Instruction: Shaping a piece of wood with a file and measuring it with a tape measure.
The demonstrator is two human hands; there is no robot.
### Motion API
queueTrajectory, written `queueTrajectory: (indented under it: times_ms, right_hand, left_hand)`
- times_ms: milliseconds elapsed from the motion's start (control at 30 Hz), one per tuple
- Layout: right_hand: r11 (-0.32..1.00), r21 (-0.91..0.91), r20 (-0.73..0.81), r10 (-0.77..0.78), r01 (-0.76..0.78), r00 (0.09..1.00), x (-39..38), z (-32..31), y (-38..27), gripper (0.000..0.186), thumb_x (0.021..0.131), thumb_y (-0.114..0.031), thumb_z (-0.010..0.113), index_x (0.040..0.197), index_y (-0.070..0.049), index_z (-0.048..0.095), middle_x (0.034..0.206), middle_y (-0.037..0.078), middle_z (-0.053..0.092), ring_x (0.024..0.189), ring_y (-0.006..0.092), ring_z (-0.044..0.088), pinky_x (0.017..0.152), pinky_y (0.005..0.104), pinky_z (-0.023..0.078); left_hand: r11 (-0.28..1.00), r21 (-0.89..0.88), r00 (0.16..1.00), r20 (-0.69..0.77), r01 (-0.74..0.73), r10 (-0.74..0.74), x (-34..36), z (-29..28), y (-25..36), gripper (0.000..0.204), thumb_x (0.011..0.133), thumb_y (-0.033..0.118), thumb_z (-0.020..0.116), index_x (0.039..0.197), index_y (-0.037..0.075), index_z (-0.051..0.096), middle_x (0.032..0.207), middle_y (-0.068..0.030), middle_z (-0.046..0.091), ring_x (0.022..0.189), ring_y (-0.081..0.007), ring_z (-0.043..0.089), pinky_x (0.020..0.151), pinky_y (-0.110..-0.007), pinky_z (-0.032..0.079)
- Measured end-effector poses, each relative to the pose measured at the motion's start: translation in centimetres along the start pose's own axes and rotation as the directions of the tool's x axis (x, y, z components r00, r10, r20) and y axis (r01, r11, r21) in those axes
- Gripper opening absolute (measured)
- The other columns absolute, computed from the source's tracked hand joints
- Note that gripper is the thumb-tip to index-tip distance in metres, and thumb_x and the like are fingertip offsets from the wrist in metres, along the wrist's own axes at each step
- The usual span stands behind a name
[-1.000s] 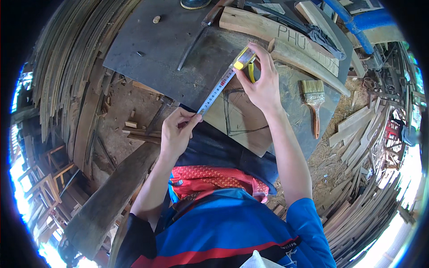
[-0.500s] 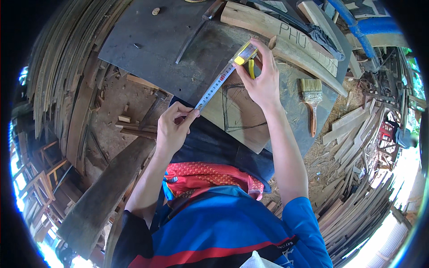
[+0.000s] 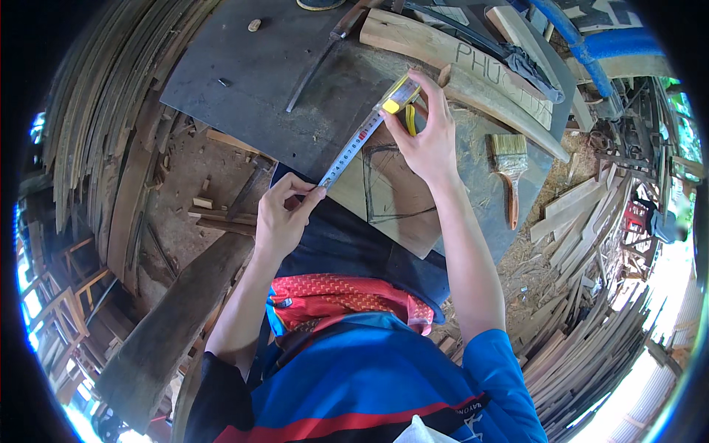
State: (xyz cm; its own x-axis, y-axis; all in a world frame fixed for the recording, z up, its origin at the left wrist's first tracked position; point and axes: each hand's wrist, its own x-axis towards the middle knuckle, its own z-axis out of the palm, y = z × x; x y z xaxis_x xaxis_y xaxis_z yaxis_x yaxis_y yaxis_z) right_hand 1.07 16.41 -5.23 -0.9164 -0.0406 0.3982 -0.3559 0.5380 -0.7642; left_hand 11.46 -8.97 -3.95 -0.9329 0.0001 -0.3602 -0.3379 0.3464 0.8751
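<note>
A tape measure (image 3: 399,94) with a yellow and clear case is gripped between the thumb and fingers of my right hand (image 3: 430,136). Its white blade (image 3: 346,156) runs out slantwise toward me. My left hand (image 3: 284,214) pinches the blade's free end between thumb and forefinger. Beneath the tape and my right wrist lies a flat wooden piece (image 3: 399,193) with a dark outline drawn on it. It rests on the dark worktable (image 3: 244,59), its near corner by my lap.
On the table lie a flat brush (image 3: 509,173) at right, a long dark blade-like tool (image 3: 314,70) and curved boards (image 3: 436,44) at the far side. Stacked planks (image 3: 96,96) stand at left. A blue metal frame (image 3: 591,44) is at far right.
The view has shifted slightly, so table and tools sit a little differently in the picture. Both hands keep their hold on the tape measure, with the blade pulled out about as before.
</note>
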Motion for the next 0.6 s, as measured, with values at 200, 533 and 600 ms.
queueTrajectory:
  times_ms: [200, 533, 600]
  right_hand:
    - [0.999, -0.052, -0.013, -0.018, 0.017, 1.0, 0.3, -0.1, -0.3, 0.065, 0.088, -0.013, 0.083, 0.143, -0.007, 0.05, 0.141, 0.017, 0.06, 0.126, 0.033, 0.065, 0.101, 0.0434, 0.059]
    - [0.999, 0.047, 0.004, 0.008, -0.008, 1.0, 0.1, -0.1, -0.7, 0.063, 0.087, -0.012, 0.082, 0.14, -0.003, 0.049, 0.141, 0.024, 0.057, 0.131, 0.043, 0.058, 0.109, 0.0483, 0.05]
    - [0.999, 0.045, 0.001, 0.01, -0.01, 1.0, 0.1, -0.2, -0.7, 0.063, 0.087, -0.012, 0.082, 0.14, -0.003, 0.049, 0.141, 0.024, 0.058, 0.13, 0.043, 0.058, 0.109, 0.0481, 0.051]
  left_hand:
    - [0.989, 0.1, 0.993, -0.012, -0.111, 0.113, 0.0, -0.2, 0.3, 0.023, 0.093, 0.021, 0.08, 0.094, 0.001, 0.068, 0.085, -0.0074, 0.076, 0.053, -0.0092, 0.059, 0.051, -0.027, 0.043]
    - [0.917, 0.303, 0.96, -0.016, -0.261, 0.279, -0.7, 0.1, 1.2, 0.02, 0.091, 0.013, 0.079, 0.107, 0.009, 0.069, 0.074, -0.005, 0.072, 0.054, -0.0154, 0.064, 0.053, -0.03, 0.049]
    - [0.911, 0.31, 0.956, -0.016, -0.273, 0.292, -0.7, 0.2, 1.1, 0.02, 0.09, 0.012, 0.079, 0.108, 0.009, 0.069, 0.074, -0.0052, 0.072, 0.054, -0.0154, 0.065, 0.054, -0.03, 0.049]
